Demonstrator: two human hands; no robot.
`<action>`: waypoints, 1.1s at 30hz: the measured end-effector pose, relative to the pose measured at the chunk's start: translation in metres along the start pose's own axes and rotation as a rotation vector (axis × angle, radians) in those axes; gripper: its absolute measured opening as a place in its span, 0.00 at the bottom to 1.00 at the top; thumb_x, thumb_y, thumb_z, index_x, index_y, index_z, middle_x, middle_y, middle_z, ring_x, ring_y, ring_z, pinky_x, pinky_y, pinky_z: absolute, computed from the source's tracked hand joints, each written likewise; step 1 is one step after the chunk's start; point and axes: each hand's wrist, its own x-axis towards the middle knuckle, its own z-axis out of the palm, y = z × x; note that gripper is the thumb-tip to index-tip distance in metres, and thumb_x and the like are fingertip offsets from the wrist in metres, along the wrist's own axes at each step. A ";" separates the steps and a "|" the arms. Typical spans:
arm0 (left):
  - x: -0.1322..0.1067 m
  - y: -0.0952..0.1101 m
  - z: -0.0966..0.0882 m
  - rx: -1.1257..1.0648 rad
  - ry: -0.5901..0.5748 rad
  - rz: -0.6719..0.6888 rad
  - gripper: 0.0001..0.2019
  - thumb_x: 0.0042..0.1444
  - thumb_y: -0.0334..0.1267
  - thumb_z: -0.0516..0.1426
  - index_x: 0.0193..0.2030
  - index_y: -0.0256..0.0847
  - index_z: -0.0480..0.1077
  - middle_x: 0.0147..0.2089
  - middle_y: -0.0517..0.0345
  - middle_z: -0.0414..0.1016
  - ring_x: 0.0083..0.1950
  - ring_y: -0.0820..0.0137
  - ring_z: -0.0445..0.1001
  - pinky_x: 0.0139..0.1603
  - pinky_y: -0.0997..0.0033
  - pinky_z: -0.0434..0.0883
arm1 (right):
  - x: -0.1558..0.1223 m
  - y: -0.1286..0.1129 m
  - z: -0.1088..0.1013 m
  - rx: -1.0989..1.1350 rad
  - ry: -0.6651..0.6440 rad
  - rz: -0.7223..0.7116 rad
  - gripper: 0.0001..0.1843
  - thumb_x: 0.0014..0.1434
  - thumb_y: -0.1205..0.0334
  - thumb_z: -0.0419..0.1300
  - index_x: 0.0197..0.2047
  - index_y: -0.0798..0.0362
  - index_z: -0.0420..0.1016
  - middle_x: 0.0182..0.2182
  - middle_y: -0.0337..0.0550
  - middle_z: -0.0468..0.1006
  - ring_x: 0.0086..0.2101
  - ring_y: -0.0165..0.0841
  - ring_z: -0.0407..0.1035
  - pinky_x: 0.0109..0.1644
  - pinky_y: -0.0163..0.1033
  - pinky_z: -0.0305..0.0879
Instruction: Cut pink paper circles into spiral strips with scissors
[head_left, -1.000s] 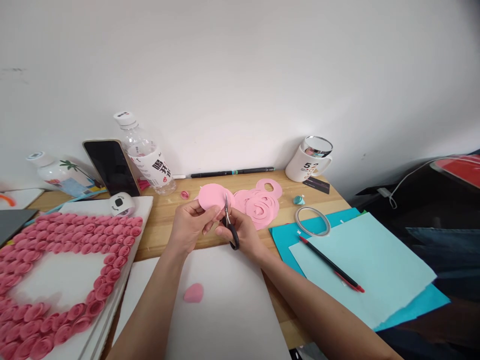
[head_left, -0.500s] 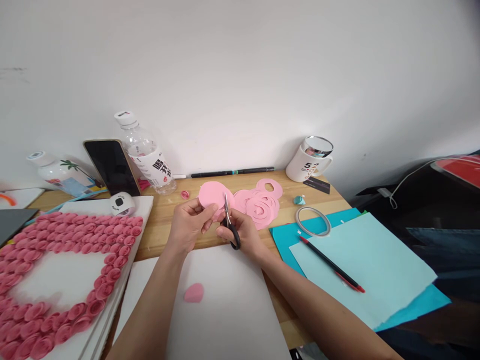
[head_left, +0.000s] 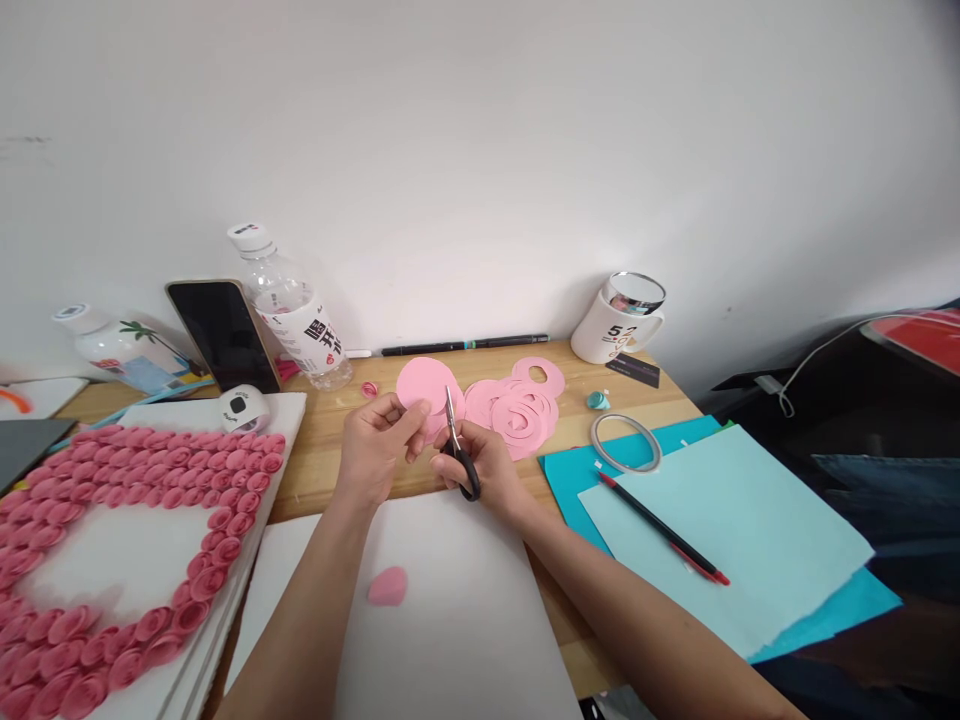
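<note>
My left hand (head_left: 381, 440) pinches a round piece of pink paper (head_left: 424, 384) between thumb and fingers, holding it above the table. In my right hand (head_left: 484, 460) are black-handled scissors (head_left: 467, 470), their blades pointing up at the right edge of the pink paper. The blades look closed or nearly so. Just beyond the scissors lies a pile of pink paper spirals and rings (head_left: 521, 405). A small pink paper scrap (head_left: 388, 586) rests on the white board (head_left: 450, 620) below my hands.
To the left, a white board carries rows of pink paper roses (head_left: 225, 550), with a white dispenser (head_left: 244, 408) behind. A bottle (head_left: 300, 315), a phone (head_left: 223, 335) and a mug (head_left: 619, 318) stand near the wall. Blue paper (head_left: 780, 540), a pen (head_left: 664, 528) and a tape roll (head_left: 626, 443) lie right.
The pink paper has turned slightly in my left hand, and its outline now looks rounder at the right. The scissors have shifted very little; everything on the table stays in place.
</note>
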 end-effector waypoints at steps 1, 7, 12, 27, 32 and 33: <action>0.000 -0.001 0.001 0.008 -0.013 0.001 0.10 0.46 0.38 0.61 0.21 0.36 0.66 0.14 0.65 0.64 0.15 0.81 0.58 0.16 0.78 0.56 | 0.000 0.001 0.000 -0.005 -0.002 0.000 0.18 0.44 0.51 0.66 0.28 0.53 0.64 0.15 0.29 0.60 0.17 0.24 0.54 0.21 0.32 0.53; -0.002 -0.003 0.004 0.012 -0.033 -0.001 0.10 0.46 0.38 0.61 0.20 0.35 0.67 0.15 0.64 0.64 0.16 0.80 0.59 0.17 0.77 0.57 | 0.001 0.001 0.000 -0.002 -0.060 -0.005 0.22 0.41 0.47 0.67 0.30 0.54 0.65 0.19 0.32 0.62 0.20 0.24 0.54 0.23 0.31 0.53; -0.003 -0.003 0.004 0.095 -0.054 -0.006 0.14 0.44 0.37 0.62 0.16 0.36 0.63 0.14 0.65 0.62 0.17 0.81 0.58 0.16 0.78 0.56 | 0.003 -0.003 0.000 0.032 -0.043 -0.118 0.23 0.41 0.48 0.68 0.31 0.53 0.64 0.23 0.36 0.67 0.25 0.27 0.60 0.28 0.33 0.58; -0.004 -0.003 0.002 0.119 -0.069 -0.016 0.12 0.44 0.38 0.61 0.18 0.35 0.66 0.17 0.63 0.65 0.19 0.79 0.61 0.17 0.78 0.58 | 0.003 -0.003 -0.001 0.059 -0.053 -0.161 0.21 0.43 0.49 0.67 0.30 0.53 0.63 0.23 0.36 0.68 0.24 0.27 0.60 0.28 0.33 0.56; -0.003 -0.004 0.000 0.103 -0.097 0.014 0.12 0.46 0.37 0.61 0.18 0.35 0.65 0.16 0.64 0.64 0.17 0.81 0.59 0.17 0.78 0.57 | 0.003 -0.004 -0.002 0.072 -0.091 -0.152 0.21 0.44 0.48 0.66 0.30 0.53 0.63 0.23 0.36 0.68 0.24 0.27 0.60 0.30 0.34 0.59; -0.003 -0.003 0.000 0.092 -0.101 0.017 0.12 0.46 0.37 0.61 0.19 0.35 0.65 0.16 0.64 0.64 0.17 0.81 0.59 0.17 0.77 0.56 | 0.003 -0.005 -0.002 0.069 -0.088 -0.149 0.21 0.43 0.48 0.66 0.30 0.53 0.64 0.23 0.36 0.67 0.24 0.27 0.60 0.30 0.34 0.59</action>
